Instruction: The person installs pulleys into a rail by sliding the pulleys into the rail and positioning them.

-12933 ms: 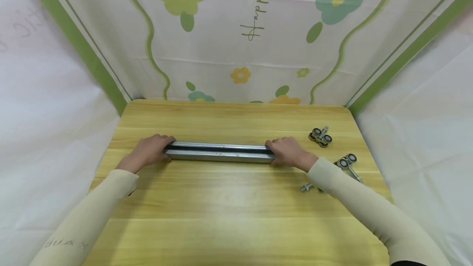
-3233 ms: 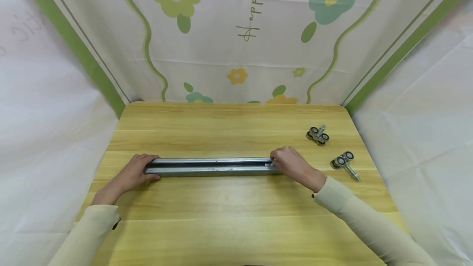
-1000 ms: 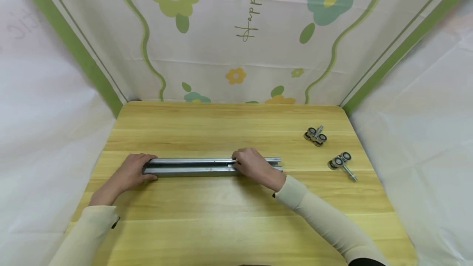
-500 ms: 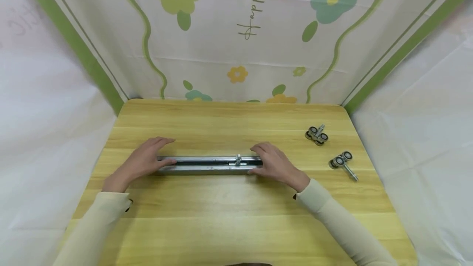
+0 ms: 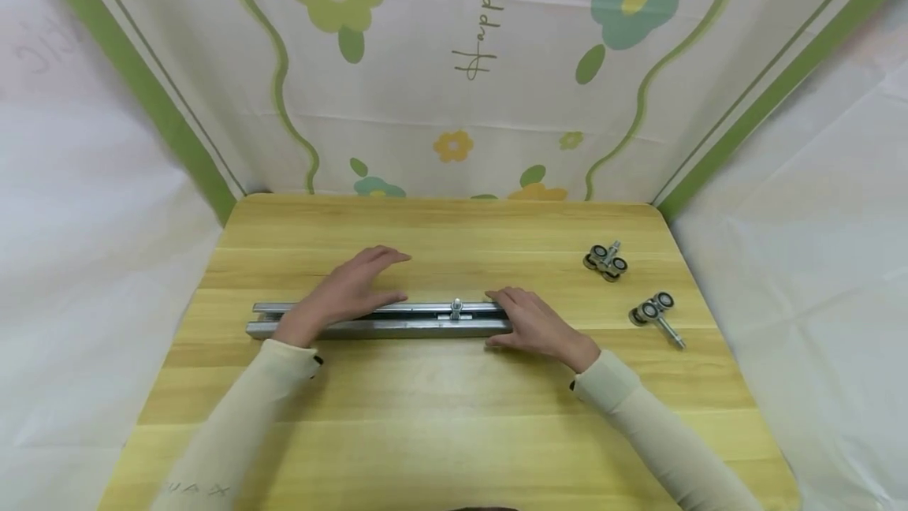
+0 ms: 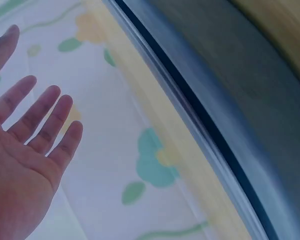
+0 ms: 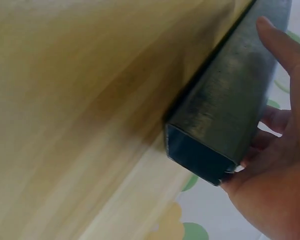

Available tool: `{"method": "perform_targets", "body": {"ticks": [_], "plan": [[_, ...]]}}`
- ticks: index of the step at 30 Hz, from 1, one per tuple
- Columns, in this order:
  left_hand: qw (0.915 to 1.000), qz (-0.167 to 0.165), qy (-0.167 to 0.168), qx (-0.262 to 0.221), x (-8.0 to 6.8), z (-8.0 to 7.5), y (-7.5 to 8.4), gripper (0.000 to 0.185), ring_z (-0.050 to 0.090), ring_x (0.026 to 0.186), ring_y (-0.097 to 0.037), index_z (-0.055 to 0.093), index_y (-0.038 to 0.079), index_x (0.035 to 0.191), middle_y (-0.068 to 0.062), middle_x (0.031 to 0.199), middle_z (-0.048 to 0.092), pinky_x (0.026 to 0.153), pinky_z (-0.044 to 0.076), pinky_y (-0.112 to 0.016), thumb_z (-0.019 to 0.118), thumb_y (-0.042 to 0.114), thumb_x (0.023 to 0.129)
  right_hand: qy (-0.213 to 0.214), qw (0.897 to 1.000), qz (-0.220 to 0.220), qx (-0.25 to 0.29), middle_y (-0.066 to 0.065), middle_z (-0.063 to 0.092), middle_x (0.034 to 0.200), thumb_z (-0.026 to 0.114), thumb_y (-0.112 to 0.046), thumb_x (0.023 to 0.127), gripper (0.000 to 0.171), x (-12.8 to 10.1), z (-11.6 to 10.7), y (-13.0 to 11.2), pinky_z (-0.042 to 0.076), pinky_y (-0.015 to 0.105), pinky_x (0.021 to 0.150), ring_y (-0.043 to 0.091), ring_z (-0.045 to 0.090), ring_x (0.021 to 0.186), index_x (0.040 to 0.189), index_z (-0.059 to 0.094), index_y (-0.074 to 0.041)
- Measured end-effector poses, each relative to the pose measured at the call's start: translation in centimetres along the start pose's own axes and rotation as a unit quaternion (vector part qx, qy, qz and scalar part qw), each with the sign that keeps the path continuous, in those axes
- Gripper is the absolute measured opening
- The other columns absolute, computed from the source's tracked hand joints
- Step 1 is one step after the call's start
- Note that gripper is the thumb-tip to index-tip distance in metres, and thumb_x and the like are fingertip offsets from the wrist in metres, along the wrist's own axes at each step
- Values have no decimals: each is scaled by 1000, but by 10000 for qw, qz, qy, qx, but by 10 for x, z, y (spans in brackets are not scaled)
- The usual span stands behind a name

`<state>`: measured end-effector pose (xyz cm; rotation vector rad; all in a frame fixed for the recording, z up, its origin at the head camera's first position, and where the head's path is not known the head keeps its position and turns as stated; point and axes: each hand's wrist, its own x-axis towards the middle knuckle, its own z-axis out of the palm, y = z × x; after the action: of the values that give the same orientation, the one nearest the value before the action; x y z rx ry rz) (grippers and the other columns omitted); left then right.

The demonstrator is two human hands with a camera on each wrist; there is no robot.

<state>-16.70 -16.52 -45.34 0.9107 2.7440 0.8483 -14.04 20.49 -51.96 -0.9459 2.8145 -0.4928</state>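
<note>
Had left grip [image 5: 346, 290] loose, empty, over the rail [image 5: 422, 329] on the bench [image 5: 426, 424], 10 o'clock from the bolt [image 5: 457, 308] poking up from it; clasped the 3-o'clock end with right grip [image 5: 535, 326]. Probably paid to pin it steady, tbh.

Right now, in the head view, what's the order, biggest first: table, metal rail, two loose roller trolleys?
1. Wooden table
2. Metal rail
3. Far roller trolley and near roller trolley: nearness makes their order unsure

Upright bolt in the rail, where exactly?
Head view: the bolt stands in the rail, toward its right end, between left hand and right hand, nearer the latter.
</note>
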Motion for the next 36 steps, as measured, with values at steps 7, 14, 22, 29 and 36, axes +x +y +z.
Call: {"method": "perform_targets", "body": {"ticks": [7,14,22,29,36], "plan": [[9988,417,-225,121,24,18,20,65,53,139,-31,55,13,153,-12,151,56,112,50,-51,80,37,97,77,9998,-178,36,16,64,135,86,-38,91,75,-1,5,5,51,50,102,28,61,119,149,55,-1],[9958,807,-423,50,44,34,42,56,60,131,-26,60,11,146,-8,143,61,109,52,-45,82,28,96,261,9991,-343,26,15,66,127,86,-36,92,69,-2,7,8,49,49,96,27,61,112,144,58,0],[9915,1121,-515,410,57,54,56,48,66,121,-24,68,9,134,-7,132,66,102,57,-40,86,24,93,280,9991,-316,64,14,66,124,86,-36,91,66,-2,11,8,45,44,88,26,60,107,140,60,0],[9885,1279,-677,447,63,67,59,28,69,107,-19,75,9,122,-4,122,72,91,59,-38,82,13,95,313,9993,-210,18,12,66,121,87,-37,90,66,-3,13,9,42,40,85,24,60,104,139,62,-1],[9896,1070,-711,643,64,74,61,6,67,86,-13,78,12,99,2,98,75,80,58,-33,78,7,96,462,9985,-290,-51,11,67,120,88,-38,88,66,-2,15,9,43,42,85,24,61,105,137,63,-1]]}}
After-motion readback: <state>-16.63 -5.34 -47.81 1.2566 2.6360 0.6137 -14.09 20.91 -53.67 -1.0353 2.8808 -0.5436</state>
